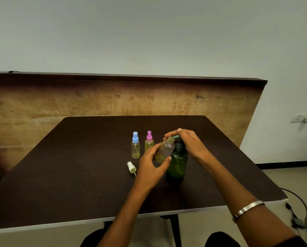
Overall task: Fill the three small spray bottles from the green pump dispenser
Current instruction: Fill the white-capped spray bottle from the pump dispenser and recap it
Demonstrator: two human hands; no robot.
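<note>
Two small clear plastic spray bottles, one with a blue cap [135, 145] and one with a pink cap [149, 142], stand just left of the dark green plastic pump dispenser [178, 161] and look full of yellow liquid. The third small clear bottle [165, 150] has no cap. The left hand [151, 166] curls its fingers round it and tips its open neck up to the dispenser's spout. The right hand [188, 142] rests on top of the pump head with fingers bent over it.

If the neck slips away from the spout, the liquid may spill on the dark brown table [78, 166]. A hard push could tip the dispenser too. The loose white spray cap [131, 166] lies left of the dispenser, near the left hand, and a bump could roll it away.
</note>
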